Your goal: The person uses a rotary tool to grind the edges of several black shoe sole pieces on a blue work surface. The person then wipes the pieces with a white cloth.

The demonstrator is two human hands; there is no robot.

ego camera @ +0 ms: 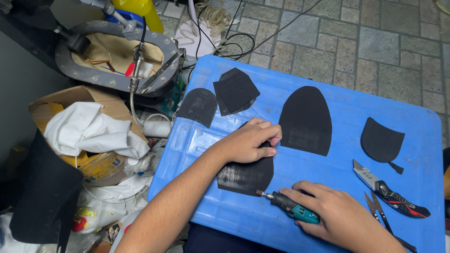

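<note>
Both hands work on a blue lid [328,154]. Left hand [248,140] lies flat, fingers pressed down on a black sole piece [246,175] — pinning it to the lid rather than gripping it. Right hand [337,215] is wrapped around a small rotary tool [290,206], teal and black, its tip touching the near edge of the sole piece just below the left hand.

Just beyond the left fingertips lies a large rounded sole [305,121], black, with a worn grey patch. Farther out past the left hand sit a smaller heel piece [199,105] and an angular black patch [236,90], the two almost touching. Beyond the right hand, toward its outer side, is another heel piece [380,140] with a small tail at one corner. A utility knife [389,189] lies just to the right of the right hand, and thread snips [379,213] rest beside that wrist.

Off the lid, out past the left forearm, a cardboard box [70,100] holds crumpled white cloth [91,129] — beyond it stands a grey metal frame [117,56] with a hose.
</note>
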